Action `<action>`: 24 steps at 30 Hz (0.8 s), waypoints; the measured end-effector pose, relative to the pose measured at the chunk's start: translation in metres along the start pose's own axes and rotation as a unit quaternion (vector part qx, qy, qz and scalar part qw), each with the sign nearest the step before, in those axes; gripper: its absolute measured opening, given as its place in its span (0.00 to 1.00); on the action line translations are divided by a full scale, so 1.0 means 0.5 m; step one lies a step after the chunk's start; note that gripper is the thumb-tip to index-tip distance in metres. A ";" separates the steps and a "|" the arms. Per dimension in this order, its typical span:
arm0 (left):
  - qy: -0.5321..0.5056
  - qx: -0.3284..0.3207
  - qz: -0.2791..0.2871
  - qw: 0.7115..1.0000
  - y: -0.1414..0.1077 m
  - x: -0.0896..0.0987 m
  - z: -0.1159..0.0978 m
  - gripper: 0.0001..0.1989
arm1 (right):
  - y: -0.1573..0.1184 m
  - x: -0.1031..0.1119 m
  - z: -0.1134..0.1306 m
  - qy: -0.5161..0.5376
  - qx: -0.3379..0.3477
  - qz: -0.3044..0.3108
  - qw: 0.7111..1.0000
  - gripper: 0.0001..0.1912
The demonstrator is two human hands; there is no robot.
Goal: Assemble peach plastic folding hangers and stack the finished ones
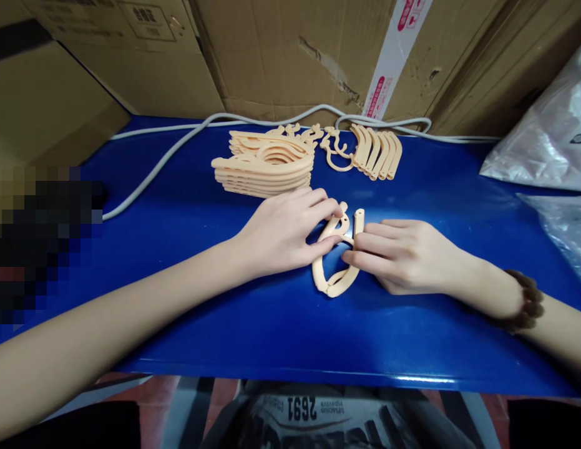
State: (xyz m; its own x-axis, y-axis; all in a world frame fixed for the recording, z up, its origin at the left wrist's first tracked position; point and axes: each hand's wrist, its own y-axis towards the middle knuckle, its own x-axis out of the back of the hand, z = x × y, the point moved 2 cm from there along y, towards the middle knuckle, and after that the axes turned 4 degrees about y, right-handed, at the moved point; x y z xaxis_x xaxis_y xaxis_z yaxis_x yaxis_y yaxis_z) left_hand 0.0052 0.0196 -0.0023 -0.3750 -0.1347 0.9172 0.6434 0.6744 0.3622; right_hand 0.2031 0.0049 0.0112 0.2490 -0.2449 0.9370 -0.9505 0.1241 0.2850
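Between my hands, on the blue table, lies a cream plastic folding hanger (319,267), its two arms folded in a narrow U. My left hand (290,227) grips its left arm near the top, thumb and fingers closed around it. On the other side, my right hand (402,255) has its fingers closed on the right arm, partly hiding it. Just beyond my left hand sits a stack of matching folded hangers (264,171). Several loose curved hanger arms (377,153) lie side by side farther right, with loose hooks (337,156) beside them.
A grey cable (168,149) runs along the back of the blue table (253,330). Cardboard boxes (281,62) stand behind it. Clear plastic bags (547,131) rest at the right. A pixelated dark patch covers the left side.
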 end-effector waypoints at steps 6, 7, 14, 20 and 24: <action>-0.044 -0.003 0.013 0.999 0.002 0.004 0.006 0.09 | -0.002 -0.002 -0.011 -0.088 -0.045 0.016 0.995 0.10; -0.030 -0.010 0.013 0.999 0.002 0.003 0.007 0.08 | -0.002 -0.003 -0.014 -0.101 -0.055 0.019 0.993 0.09; 0.156 -0.075 -0.047 0.984 -0.002 0.001 0.008 0.10 | -0.004 0.000 -0.018 -0.095 -0.063 0.030 0.993 0.10; 0.201 -0.085 -0.039 0.975 0.000 0.009 0.013 0.12 | -0.004 0.013 -0.003 -0.055 -0.017 -0.003 0.998 0.14; 0.185 -0.062 -0.015 0.981 0.004 0.009 0.024 0.11 | -0.017 0.015 -0.008 -0.064 0.000 -0.028 0.998 0.14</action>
State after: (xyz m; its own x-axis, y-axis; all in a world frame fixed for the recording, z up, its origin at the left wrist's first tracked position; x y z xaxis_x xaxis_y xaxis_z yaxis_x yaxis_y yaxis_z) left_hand -0.0031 0.0289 0.0003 -0.1417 -0.4232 0.8949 0.7206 0.5758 0.3864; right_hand 0.2138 0.0058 0.0164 0.2754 -0.3728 0.8861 -0.9359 0.1066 0.3357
